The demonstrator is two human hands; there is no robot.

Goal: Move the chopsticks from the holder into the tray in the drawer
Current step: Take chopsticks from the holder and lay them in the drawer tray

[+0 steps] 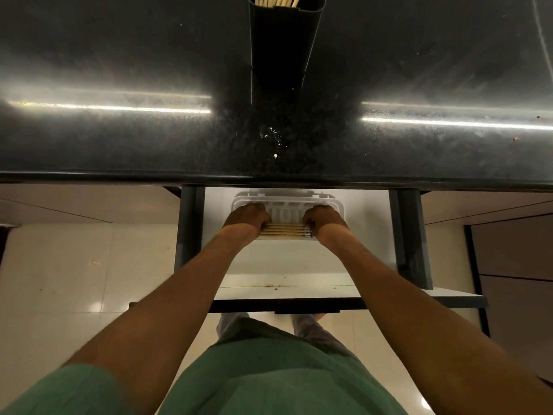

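Head view, left hand (247, 218) and right hand (324, 220) gripping chopsticks (282, 230) ends, over tray (287, 198)

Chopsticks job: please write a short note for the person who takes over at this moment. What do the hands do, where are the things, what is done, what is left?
Left hand grips the left end of a chopstick bundle; right hand grips its right end.
The bundle lies crosswise at the near part of the white tray in the open drawer; whether it already rests there, I cannot tell.
Done: this bundle is brought to the tray.
Left: release it, then move the chopsticks standing in the black holder on the counter.
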